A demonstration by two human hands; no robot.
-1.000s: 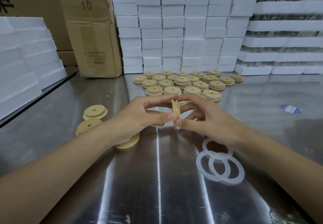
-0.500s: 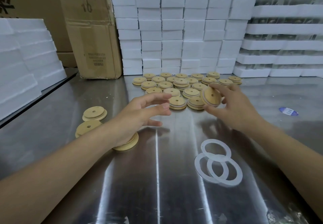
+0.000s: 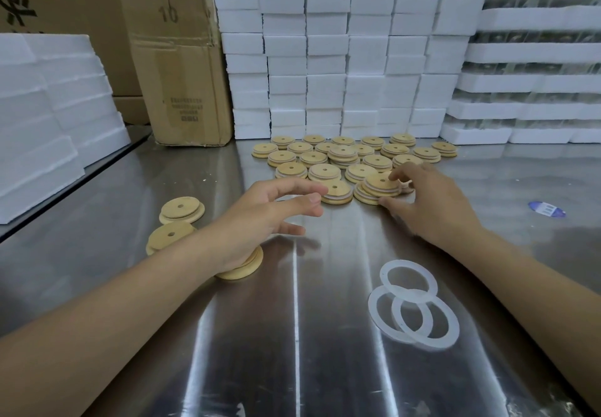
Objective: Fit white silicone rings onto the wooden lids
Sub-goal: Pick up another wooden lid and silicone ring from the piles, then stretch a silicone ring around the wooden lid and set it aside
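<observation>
My right hand [image 3: 429, 202] pinches a wooden lid [image 3: 380, 185] with a white ring on it, thumb at its near edge and index finger on top. The lid lies tilted on a short stack at the front of a spread of several ringed lids [image 3: 344, 153]. My left hand [image 3: 270, 216] hovers open just left of that spread, holding nothing. Three loose white silicone rings [image 3: 408, 265] overlap on the steel table [image 3: 292, 351] near my right forearm. Bare lids lie at the left [image 3: 182, 210] [image 3: 167, 236], and another lid [image 3: 245, 268] sits under my left wrist.
A wall of white foam blocks [image 3: 341, 42] stands behind the lids, with a worn cardboard box [image 3: 182, 75] to its left. Foam slabs [image 3: 48, 107] are stacked at the far left and foam trays [image 3: 536, 58] at the right. A blue sticker [image 3: 546, 210] lies on the table.
Both hands held one lid upright between them; then my right hand carried it back and set it on a stack. My left hand let go and opened.
</observation>
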